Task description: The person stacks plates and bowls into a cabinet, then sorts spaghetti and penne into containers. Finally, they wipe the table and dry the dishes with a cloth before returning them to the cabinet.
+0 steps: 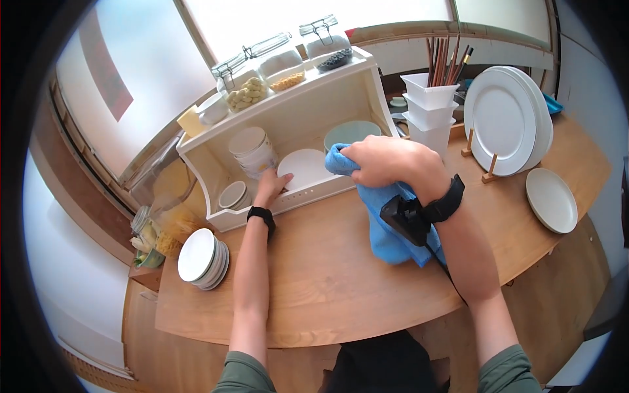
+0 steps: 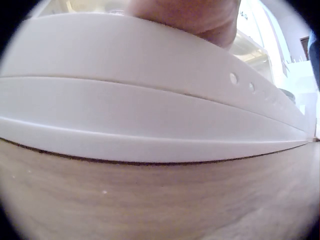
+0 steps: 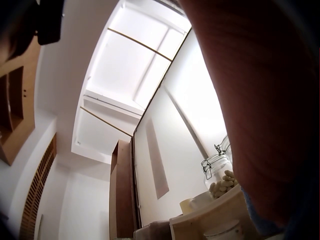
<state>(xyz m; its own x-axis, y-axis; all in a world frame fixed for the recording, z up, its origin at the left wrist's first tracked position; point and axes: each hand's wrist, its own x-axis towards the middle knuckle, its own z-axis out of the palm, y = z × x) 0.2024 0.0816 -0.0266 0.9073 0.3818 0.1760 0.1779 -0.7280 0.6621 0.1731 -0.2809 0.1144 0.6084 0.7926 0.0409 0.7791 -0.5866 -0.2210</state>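
My right hand [image 1: 396,160] grips a blue cloth [image 1: 400,229], which is bunched at the fingers and hangs down over the table. It is in front of the right part of a white shelf unit [image 1: 301,198]. My left hand [image 1: 270,187] reaches over the unit's front lip, beside a stack of white bowls [image 1: 252,149]. Its thumb points right, toward a white plate [image 1: 303,169] inside the unit; the other fingers are mostly hidden. In the left wrist view, part of the left hand [image 2: 195,17] crosses above the lip.
Small dishes [image 1: 234,195] and a pale green round dish [image 1: 354,133] are inside the unit, with glass jars [image 1: 282,69] on top. Stacked plates [image 1: 200,257] stand left, upright plates [image 1: 501,121] in a rack right, near a loose plate [image 1: 552,200] and white containers [image 1: 429,111] holding chopsticks.
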